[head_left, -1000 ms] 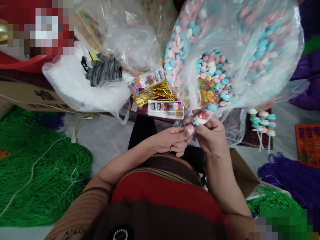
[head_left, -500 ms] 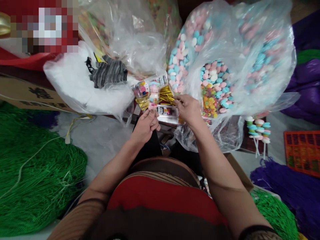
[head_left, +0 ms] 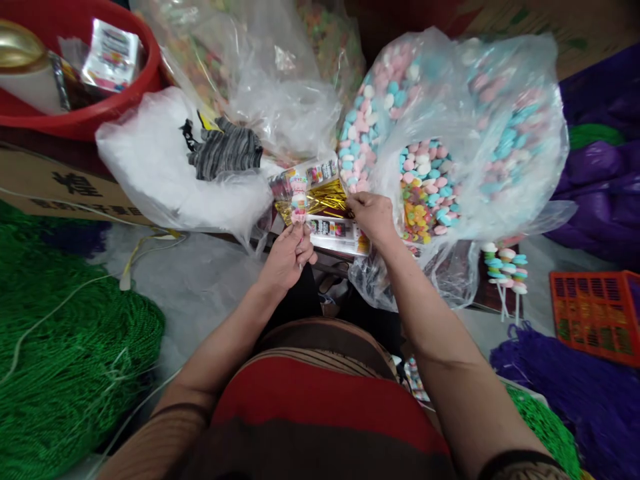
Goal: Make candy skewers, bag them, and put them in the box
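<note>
My left hand (head_left: pixel 286 259) is closed around the lower end of a candy skewer (head_left: pixel 299 197) in a clear printed wrapper, held upright with its pink and white pieces on top. My right hand (head_left: pixel 373 217) pinches at the right end of a bundle of gold twist ties (head_left: pixel 327 195); its fingertips hide how many it grips. Below the ties lies a flat printed wrapper bag (head_left: pixel 335 232), and more printed wrappers (head_left: pixel 323 171) lie behind them. To the right of my right hand, an opened plastic bag shows pink, blue and white candies (head_left: pixel 435 167) beside fruit-coloured gummy rings (head_left: pixel 416 210).
A white plastic bag (head_left: pixel 150 167) with a grey striped glove (head_left: pixel 227 152) on it lies left. Behind it stands a red tub (head_left: pixel 150 60). Unwrapped candy skewers (head_left: pixel 506 270) rest at the table's right corner, near an orange crate (head_left: pixel 590 313). Green strands (head_left: pixel 75 327) cover the floor left.
The wrapped candy skewer in my left hand has shifted slightly left and tilts less blurred against the ties. My right hand stays at the gold twist ties. The camera view has shifted a little.
</note>
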### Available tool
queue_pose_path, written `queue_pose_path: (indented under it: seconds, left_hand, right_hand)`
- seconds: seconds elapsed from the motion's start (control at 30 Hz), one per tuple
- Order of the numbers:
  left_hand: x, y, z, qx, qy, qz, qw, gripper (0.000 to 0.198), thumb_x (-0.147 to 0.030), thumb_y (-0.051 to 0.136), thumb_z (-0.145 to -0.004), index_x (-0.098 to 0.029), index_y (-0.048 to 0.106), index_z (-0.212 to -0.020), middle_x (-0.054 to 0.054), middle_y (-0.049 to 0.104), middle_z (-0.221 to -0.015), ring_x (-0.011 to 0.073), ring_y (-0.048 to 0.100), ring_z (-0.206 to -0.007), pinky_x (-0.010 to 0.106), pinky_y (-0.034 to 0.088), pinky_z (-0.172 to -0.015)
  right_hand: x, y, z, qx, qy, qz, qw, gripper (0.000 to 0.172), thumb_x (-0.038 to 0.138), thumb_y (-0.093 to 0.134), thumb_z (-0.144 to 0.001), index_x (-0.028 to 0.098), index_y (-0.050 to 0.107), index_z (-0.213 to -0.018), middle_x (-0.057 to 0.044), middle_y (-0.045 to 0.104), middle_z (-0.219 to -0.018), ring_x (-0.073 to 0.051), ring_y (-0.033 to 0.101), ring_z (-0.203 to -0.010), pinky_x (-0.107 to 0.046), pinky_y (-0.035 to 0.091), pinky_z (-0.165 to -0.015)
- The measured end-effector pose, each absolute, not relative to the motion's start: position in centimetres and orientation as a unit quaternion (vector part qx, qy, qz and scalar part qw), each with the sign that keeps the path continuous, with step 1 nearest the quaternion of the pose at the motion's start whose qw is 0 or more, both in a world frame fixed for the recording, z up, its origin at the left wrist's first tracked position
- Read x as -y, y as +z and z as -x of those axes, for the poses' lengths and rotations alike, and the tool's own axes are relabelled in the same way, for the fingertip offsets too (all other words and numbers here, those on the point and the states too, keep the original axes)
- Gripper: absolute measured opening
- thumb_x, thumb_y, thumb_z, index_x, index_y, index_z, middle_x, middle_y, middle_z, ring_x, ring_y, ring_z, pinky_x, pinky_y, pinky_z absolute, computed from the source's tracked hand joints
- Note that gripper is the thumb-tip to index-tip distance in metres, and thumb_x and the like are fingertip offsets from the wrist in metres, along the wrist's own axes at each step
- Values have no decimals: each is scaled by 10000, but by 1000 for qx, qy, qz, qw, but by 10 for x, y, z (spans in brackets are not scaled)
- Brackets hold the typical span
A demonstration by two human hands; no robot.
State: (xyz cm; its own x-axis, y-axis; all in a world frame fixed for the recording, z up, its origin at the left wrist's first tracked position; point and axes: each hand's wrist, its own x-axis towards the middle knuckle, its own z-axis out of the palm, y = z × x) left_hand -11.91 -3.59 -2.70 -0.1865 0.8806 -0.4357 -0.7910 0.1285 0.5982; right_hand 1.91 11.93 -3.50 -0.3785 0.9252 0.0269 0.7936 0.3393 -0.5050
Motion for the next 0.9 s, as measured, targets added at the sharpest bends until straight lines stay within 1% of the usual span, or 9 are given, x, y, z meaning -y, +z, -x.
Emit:
queue_pose_path:
  seconds: [0.1,0.17,0.27,0.33,0.4,0.5,0.7,0.8,0.9]
  left_hand:
    - [36,-28,118,-401,655,-59,638,329,-434,615,-979,-185,536,-779,-132,306,-439,36,263,-341,176,368,-432]
    - [36,-29,117,-402,653,-64,639,327,-434,611,-981,-185,540,-781,-131,310,-438,37,265,-341,179,370,-433]
    - [36,-29,116,-405,649,-69,640,327,-439,610,-981,-185,543,-787,-131,313,-440,37,270,-341,179,373,-434]
    - [36,-29,116,-405,650,-73,639,328,-446,617,-976,-184,544,-793,-132,313,-444,36,269,-342,178,374,-434]
    - [36,-27,115,-406,649,-78,639,334,-456,634,-964,-183,542,-795,-134,309,-447,35,266,-344,178,372,-432]
    - [37,-26,114,-414,642,-82,640,346,-464,651,-952,-181,538,-787,-134,308,-449,33,266,-349,177,368,-430]
    - [37,-28,114,-411,642,-91,641,328,-434,632,-968,-177,544,-785,-131,316,-452,32,264,-348,178,369,-426]
    - [37,-28,114,-415,641,-90,639,328,-432,632,-968,-178,544,-781,-131,315,-452,33,264,-347,181,374,-427]
    - [37,-27,113,-424,638,-85,637,329,-436,638,-964,-179,545,-780,-131,312,-453,32,264,-346,181,374,-428]
  right_hand:
    - [-121,-38,-22,764,271,545,213,228,270,579,-874,175,749,-756,-26,697,-678,-188,642,-675,-298,455,-667]
    - [-119,-37,-22,739,319,544,238,231,279,578,-872,175,720,-722,-14,680,-643,-162,615,-585,-281,451,-607]
    - [-116,-33,-21,695,386,551,255,216,288,572,-878,174,705,-752,-22,719,-703,-130,583,-483,-265,435,-524]
    - [-114,-30,-21,672,414,556,261,207,294,568,-889,173,701,-787,-42,751,-779,-130,602,-473,-265,435,-503]
    - [-113,-28,-21,664,421,558,265,203,292,560,-903,173,695,-810,-51,759,-803,-139,628,-485,-270,448,-507]
    - [-113,-27,-21,669,415,555,268,198,286,552,-915,173,693,-834,-38,741,-750,-148,640,-491,-274,459,-516]
    - [-112,-32,-22,674,406,553,275,156,255,535,-916,189,667,-866,25,648,-599,-130,571,-441,-262,450,-513]
    - [-114,-36,-22,670,403,557,280,158,250,514,-919,191,648,-858,17,652,-631,-128,564,-462,-267,465,-541]
    - [-116,-40,-23,693,378,555,265,200,293,513,-928,184,667,-862,-7,682,-678,-144,592,-520,-287,495,-607]
